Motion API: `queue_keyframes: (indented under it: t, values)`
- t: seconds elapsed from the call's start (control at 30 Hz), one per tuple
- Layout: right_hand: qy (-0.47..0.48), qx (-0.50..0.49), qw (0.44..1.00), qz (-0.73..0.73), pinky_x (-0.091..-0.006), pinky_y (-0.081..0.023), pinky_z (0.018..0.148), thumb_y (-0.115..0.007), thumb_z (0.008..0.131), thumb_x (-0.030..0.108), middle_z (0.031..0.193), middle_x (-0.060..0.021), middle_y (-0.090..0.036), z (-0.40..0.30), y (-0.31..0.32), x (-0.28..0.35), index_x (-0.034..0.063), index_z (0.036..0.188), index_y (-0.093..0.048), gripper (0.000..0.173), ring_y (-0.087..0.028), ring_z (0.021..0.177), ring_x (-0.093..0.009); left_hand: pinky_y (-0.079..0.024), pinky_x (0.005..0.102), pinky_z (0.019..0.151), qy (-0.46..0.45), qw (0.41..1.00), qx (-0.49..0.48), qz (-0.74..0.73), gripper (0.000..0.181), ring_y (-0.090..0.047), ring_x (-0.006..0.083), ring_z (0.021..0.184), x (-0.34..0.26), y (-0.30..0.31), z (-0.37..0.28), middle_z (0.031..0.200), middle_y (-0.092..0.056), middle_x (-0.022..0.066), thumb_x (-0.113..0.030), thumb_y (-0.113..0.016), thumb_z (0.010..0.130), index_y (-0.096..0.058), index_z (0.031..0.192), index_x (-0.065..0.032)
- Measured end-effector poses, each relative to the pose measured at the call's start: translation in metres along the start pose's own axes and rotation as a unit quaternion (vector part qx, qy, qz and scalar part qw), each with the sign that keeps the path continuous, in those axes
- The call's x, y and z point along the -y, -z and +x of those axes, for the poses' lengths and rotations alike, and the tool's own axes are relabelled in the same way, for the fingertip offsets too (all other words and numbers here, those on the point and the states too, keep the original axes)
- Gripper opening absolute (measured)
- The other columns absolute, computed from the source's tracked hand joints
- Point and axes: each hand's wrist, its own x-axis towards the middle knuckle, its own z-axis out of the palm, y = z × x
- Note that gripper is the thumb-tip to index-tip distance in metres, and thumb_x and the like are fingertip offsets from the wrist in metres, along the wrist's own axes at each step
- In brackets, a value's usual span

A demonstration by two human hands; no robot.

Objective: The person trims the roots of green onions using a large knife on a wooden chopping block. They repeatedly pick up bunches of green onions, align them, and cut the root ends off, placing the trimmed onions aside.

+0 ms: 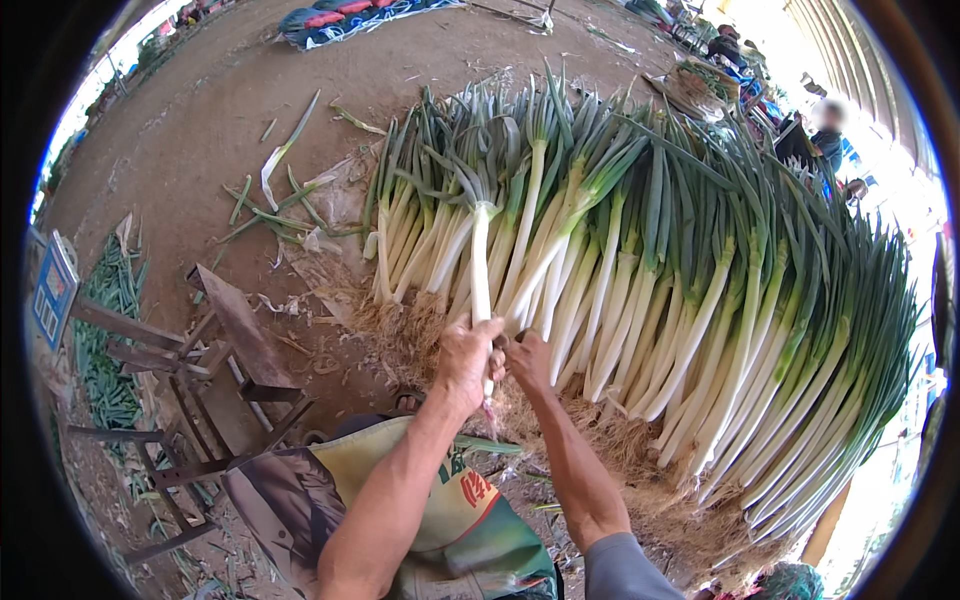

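My left hand (pixel 466 358) is closed around the lower white shaft of a long green onion (pixel 481 259). Its grey-green leaves fan out away from me, and its trimmed, reddish root end pokes out below my fist. My right hand (pixel 529 361) is right beside the left, fingers curled in close to the same shaft. Whether those fingers pinch a strip of skin, a small tool or nothing is hidden. Just beyond both hands lies a wide heap of long green onions (pixel 652 300), white shafts toward me, with shaggy brown roots (pixel 615 442) along the near edge.
At the left stand a metal-and-wood frame (pixel 240 337) and a scale display (pixel 54 291), near piled green leaf scraps (pixel 109 337). Loose trimmings (pixel 285 217) litter the dirt floor. A printed apron (pixel 450 517) covers my lap. Filled bags (pixel 352 19) lie far off; a person (pixel 829 139) sits at far right.
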Motion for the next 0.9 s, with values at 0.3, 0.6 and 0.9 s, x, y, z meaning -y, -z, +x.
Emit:
queue_keyframes:
  t: [0.3,0.6,0.9]
  values:
    - [0.047,-0.06,0.997,-0.003,-0.0344,-0.046,0.046,-0.065,0.093,0.033,0.073,-0.0092,-0.063,-0.014,0.016,0.004,-0.0018,0.095,-0.061,0.035,-0.056,0.058,-0.017,-0.057,0.0266,0.054,-0.033,0.995,-0.01,0.089,0.03,-0.067,0.0157,0.064,0.021,0.014,0.016,0.084,-0.069,0.0125,-0.006,-0.069,0.086,-0.057,0.111,0.0023]
    - [0.105,-0.088,0.943,0.303,-0.0319,-0.056,0.059,-0.062,0.096,0.03,0.086,-0.0093,-0.065,-0.086,0.099,0.041,0.0007,0.101,-0.063,0.03,-0.061,0.073,-0.015,-0.058,0.0282,0.065,0.003,0.998,0.037,0.051,0.033,-0.068,0.0191,0.085,0.027,-0.003,-0.006,0.097,-0.067,0.0117,-0.004,-0.065,0.089,-0.053,0.118,0.0024]
    - [0.197,-0.024,0.98,-0.023,-0.034,-0.051,0.043,-0.049,0.102,0.044,0.068,-0.0199,-0.068,-0.114,0.091,0.067,-0.0075,0.125,-0.056,0.057,-0.066,0.054,-0.025,-0.059,0.0314,0.077,0.022,0.995,0.095,-0.038,0.031,-0.065,0.0186,0.091,0.038,0.006,-0.015,0.104,-0.063,0.0104,-0.012,-0.061,0.095,-0.051,0.122,0.0002]
